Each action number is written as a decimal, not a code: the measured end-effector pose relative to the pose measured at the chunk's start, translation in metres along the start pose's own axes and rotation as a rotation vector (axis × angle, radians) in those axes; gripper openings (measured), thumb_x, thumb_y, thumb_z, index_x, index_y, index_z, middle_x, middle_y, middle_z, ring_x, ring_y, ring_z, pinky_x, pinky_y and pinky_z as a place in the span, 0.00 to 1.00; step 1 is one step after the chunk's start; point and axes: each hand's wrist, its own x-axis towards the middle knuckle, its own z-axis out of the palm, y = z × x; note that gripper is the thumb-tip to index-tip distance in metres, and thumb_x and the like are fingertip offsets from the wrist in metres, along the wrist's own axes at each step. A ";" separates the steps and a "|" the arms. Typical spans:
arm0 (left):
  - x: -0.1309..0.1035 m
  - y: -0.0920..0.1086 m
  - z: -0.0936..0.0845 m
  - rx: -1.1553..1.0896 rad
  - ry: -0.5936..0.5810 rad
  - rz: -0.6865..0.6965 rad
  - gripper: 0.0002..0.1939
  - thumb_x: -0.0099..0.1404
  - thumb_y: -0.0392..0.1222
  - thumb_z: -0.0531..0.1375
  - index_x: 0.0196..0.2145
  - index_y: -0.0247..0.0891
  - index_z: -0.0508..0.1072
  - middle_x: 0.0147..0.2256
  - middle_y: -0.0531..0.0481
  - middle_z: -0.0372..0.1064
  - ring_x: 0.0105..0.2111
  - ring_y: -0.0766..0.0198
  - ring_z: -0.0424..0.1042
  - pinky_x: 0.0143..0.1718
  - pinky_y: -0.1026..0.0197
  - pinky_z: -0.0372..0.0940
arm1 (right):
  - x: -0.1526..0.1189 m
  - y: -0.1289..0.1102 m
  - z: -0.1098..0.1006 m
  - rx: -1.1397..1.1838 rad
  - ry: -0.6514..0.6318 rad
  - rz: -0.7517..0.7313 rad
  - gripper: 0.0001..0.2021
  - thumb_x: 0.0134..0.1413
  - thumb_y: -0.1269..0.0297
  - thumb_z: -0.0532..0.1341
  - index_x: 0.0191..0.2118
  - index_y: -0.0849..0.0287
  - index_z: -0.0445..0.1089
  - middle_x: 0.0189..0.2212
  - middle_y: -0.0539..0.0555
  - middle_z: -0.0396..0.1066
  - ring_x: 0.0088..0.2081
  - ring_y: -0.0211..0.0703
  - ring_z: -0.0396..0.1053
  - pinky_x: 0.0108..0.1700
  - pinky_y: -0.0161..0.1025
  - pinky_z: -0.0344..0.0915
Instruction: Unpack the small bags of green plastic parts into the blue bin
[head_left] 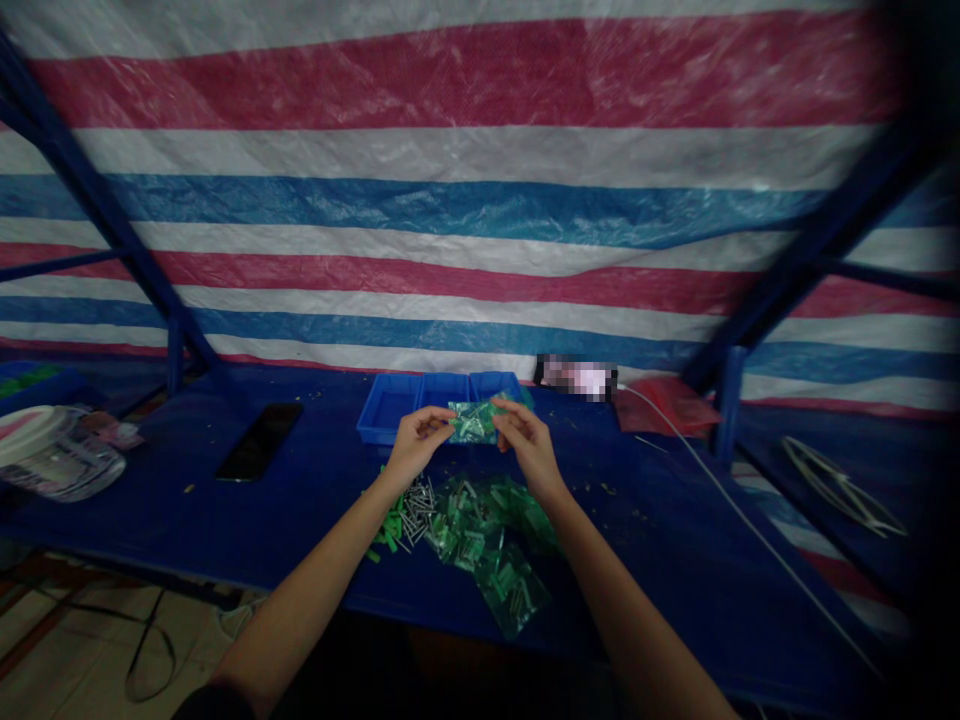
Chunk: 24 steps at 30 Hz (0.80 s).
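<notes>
A small clear plastic bag (474, 424) with green pieces and screws inside is stretched between my two hands, above the table. My left hand (421, 438) pinches its left edge, and my right hand (526, 440) pinches its right side near the top corner. Right behind it sits a blue divided tray (394, 400). Below my hands lie a heap of silver screws (417, 512), loose green wall plugs (390, 528) and several filled plastic bags (511, 590). Part of the heap is hidden by my forearms.
To the left are a black phone (259, 442) and a clear tub with a white lid (52, 450). Behind on the right lie a pixelated device (576, 378), a white cable (705, 465) and a red plastic bag (664, 408). Blue frame posts (731, 400) flank the table.
</notes>
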 end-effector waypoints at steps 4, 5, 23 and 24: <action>0.001 -0.007 0.000 0.018 -0.044 0.024 0.09 0.54 0.40 0.63 0.34 0.35 0.76 0.29 0.48 0.72 0.28 0.65 0.68 0.32 0.63 0.62 | 0.000 0.004 0.002 -0.075 -0.066 -0.006 0.16 0.43 0.53 0.63 0.34 0.59 0.73 0.18 0.47 0.64 0.19 0.33 0.56 0.21 0.33 0.53; 0.001 -0.008 0.000 0.023 -0.049 0.028 0.09 0.54 0.40 0.63 0.33 0.35 0.76 0.29 0.48 0.73 0.29 0.65 0.69 0.32 0.62 0.63 | 0.000 0.006 0.003 -0.088 -0.076 -0.012 0.15 0.42 0.52 0.63 0.32 0.59 0.73 0.19 0.48 0.66 0.20 0.34 0.57 0.22 0.33 0.53; 0.005 -0.017 -0.002 0.042 -0.092 0.010 0.12 0.57 0.42 0.62 0.38 0.34 0.75 0.36 0.44 0.75 0.32 0.64 0.72 0.32 0.63 0.64 | 0.041 -0.014 -0.080 -0.762 0.579 -0.149 0.18 0.47 0.52 0.58 0.34 0.61 0.74 0.23 0.55 0.73 0.25 0.43 0.67 0.28 0.36 0.59; 0.005 -0.017 -0.002 0.043 -0.094 0.011 0.12 0.57 0.42 0.62 0.38 0.34 0.74 0.36 0.43 0.75 0.32 0.64 0.72 0.32 0.63 0.63 | 0.043 -0.016 -0.081 -0.825 0.588 -0.130 0.17 0.47 0.51 0.58 0.34 0.61 0.74 0.23 0.55 0.73 0.25 0.43 0.68 0.27 0.36 0.58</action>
